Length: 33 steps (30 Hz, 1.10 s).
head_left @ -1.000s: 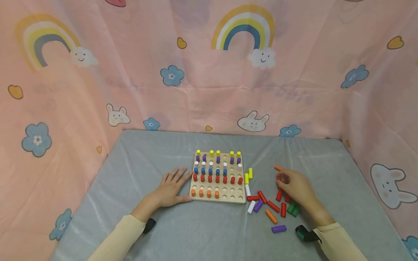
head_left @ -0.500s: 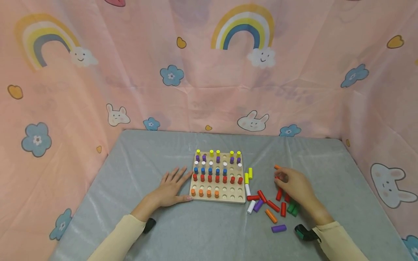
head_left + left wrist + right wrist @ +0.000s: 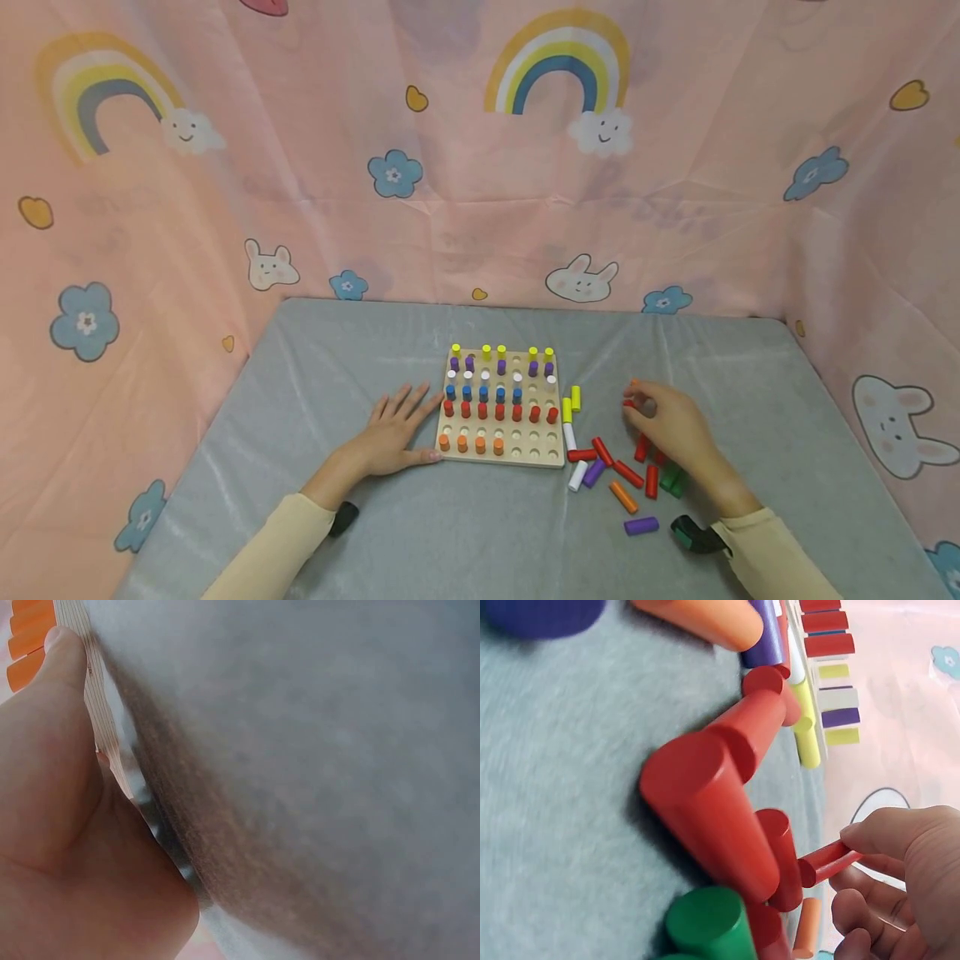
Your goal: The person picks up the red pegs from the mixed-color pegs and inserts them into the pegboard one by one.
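Note:
A wooden pegboard (image 3: 525, 435) lies mid-table with rows of yellow, purple, white, blue, red and orange pegs standing in it. My left hand (image 3: 390, 435) lies on the cloth at the board's left side, fingers spread, thumb touching its near left corner. In the left wrist view that thumb rests along the wooden edge beside the orange pegs (image 3: 28, 645). My right hand (image 3: 675, 425) is over the right of the loose pegs. Between thumb and fingertips it pinches a red peg (image 3: 829, 862), mostly hidden by the hand in the head view.
Loose pegs lie right of the board: several red ones (image 3: 627, 474), an orange peg (image 3: 623, 497), a purple peg (image 3: 641, 526), white ones (image 3: 577, 476), yellow ones (image 3: 576, 398) and green ones (image 3: 672, 481). A patterned pink curtain (image 3: 450, 233) hangs behind the grey-covered table (image 3: 360, 333).
My right hand has shifted slightly left and away from me, with the red peg between its fingers; it now covers more of the far orange peg. The left hand has stayed put.

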Each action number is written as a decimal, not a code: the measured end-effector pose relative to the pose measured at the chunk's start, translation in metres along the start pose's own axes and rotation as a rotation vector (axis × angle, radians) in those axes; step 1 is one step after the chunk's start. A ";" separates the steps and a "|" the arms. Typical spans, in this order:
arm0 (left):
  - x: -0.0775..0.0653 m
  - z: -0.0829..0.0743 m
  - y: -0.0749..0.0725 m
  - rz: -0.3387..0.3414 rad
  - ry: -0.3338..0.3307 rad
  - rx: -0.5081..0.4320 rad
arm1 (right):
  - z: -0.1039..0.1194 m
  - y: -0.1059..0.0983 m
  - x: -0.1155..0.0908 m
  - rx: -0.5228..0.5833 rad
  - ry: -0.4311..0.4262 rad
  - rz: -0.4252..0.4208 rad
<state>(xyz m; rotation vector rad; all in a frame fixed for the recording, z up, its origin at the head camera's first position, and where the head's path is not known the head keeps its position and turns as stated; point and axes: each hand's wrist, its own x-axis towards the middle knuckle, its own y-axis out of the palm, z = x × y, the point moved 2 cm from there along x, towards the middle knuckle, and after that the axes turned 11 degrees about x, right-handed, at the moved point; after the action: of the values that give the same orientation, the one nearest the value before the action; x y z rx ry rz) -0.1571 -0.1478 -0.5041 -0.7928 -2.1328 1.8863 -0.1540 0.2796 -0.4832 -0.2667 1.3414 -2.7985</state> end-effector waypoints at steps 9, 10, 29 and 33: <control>-0.001 0.001 0.000 0.006 -0.003 -0.003 | 0.007 0.002 0.002 0.001 -0.017 0.005; -0.001 0.001 0.000 0.006 -0.003 -0.003 | 0.006 0.003 0.002 0.000 -0.017 0.006; -0.002 -0.001 -0.002 -0.023 0.015 -0.021 | 0.012 0.022 0.009 0.033 -0.038 0.068; -0.003 -0.003 -0.005 -0.014 0.007 -0.005 | 0.011 0.027 0.012 0.016 -0.012 0.085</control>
<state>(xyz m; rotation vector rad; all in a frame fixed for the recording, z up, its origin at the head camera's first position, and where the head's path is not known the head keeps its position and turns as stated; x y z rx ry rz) -0.1547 -0.1472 -0.4984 -0.7822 -2.1348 1.8694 -0.1653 0.2534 -0.4958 -0.2202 1.2956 -2.7317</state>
